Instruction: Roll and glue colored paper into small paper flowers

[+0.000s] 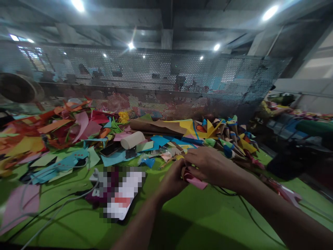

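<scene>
Holding the pink paper (199, 183) above the green bench (166, 225), just right of the middle, both hands meet around one small workpiece. Shaping appears partly complete: the piece is curled at its upper end, with a darker red inner surface visible, while a flat pink flap projects toward the near right. Whether the curl is fastened cannot be determined. At the far right, a cluster of paper cones (231, 135) with blue and green parts already stands formed; at the left, loose colored sheets (61, 130) and a pink sheet (20, 205) remain unrolled. Left hand (173, 180): the forearm rises from the near edge and slants far and right; the fingers are closed on the left side of the paper, their tips largely hidden. Right hand (210, 165): the forearm enters from the near right corner and slants far and left, the back of the hand faces up, and the bent fingers are clamped over the paper's upper edge. Exact fingertip contact is obscured. Left of the hands lies a lit phone (126, 201); beyond them, a beige roll (132, 140) rests near the brown paper (158, 127).
</scene>
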Demonstrator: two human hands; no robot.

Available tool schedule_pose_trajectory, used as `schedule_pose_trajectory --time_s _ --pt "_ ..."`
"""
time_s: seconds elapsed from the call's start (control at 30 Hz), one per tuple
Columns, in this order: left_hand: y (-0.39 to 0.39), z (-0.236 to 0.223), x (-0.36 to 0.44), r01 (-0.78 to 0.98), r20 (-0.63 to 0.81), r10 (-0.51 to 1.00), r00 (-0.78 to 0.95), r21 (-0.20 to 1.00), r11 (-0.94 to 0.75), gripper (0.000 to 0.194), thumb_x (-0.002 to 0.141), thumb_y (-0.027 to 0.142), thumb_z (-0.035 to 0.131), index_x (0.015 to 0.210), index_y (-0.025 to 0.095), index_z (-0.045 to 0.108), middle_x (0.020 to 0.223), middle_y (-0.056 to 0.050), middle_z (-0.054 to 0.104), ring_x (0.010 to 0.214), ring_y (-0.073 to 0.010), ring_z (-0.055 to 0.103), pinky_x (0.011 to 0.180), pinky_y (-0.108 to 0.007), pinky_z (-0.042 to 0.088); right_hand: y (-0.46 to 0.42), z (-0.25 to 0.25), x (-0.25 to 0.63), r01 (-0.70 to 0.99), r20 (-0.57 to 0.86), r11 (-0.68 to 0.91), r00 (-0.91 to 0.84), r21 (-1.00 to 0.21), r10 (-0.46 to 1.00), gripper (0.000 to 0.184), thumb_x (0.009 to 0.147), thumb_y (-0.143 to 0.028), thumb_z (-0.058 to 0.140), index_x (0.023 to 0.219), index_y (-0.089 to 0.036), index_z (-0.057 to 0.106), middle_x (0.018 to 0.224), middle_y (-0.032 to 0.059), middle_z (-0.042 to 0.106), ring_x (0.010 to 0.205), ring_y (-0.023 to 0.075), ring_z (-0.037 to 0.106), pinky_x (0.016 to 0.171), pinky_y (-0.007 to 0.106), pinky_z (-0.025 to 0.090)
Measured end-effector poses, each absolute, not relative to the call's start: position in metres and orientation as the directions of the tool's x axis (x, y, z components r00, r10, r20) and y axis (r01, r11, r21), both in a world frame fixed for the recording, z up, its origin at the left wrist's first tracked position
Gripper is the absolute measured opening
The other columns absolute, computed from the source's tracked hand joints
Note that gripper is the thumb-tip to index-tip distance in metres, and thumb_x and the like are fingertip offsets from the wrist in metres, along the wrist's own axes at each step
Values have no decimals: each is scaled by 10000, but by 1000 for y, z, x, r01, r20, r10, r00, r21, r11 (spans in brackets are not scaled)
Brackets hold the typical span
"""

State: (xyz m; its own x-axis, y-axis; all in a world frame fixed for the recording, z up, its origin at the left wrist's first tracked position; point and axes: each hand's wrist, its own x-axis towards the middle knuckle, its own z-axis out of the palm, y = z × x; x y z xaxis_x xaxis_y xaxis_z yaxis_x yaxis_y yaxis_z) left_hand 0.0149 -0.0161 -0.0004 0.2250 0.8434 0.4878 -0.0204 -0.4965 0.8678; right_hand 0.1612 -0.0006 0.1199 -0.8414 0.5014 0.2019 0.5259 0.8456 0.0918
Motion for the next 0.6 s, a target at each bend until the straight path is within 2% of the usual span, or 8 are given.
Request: schedule_pose_trajectory --time_s 0.2,0.47,0.53,0.6 --pt "-17 -1 16 -71 469 856 218 882 -466 276 701 19 613 934 160 564 927 -20 598 831 -150 522 735 -255 418 3 119 164 452 258 888 -871 83 419 108 865 -136 644 762 -167 653 743 11 650 659 146 533 616 301 273" --pt "-16 -6 17 -74 443 869 220 896 -438 287 704 70 691 943 176 572 938 -23 610 855 -165 545 760 -265 446 -2 118 160 484 211 872 -862 77 461 87 843 -115 655 763 -149 664 774 32 671 688 163 571 619 303 308" --pt "-16 -5 17 -73 432 876 216 901 -427 284 710 77 694 948 177 575 931 -23 607 848 -165 546 751 -265 447 0 119 161 476 216 879 -862 33 459 87 854 -118 650 782 -156 683 784 34 683 700 167 592 623 296 333" --pt "-15 -5 16 -95 420 883 210 908 -409 309 716 78 688 984 182 574 954 -27 605 859 -166 549 760 -269 450 4 121 163 452 232 890 -860 -66 454 100 892 -141 630 854 -181 713 827 30 710 740 165 627 650 280 381"
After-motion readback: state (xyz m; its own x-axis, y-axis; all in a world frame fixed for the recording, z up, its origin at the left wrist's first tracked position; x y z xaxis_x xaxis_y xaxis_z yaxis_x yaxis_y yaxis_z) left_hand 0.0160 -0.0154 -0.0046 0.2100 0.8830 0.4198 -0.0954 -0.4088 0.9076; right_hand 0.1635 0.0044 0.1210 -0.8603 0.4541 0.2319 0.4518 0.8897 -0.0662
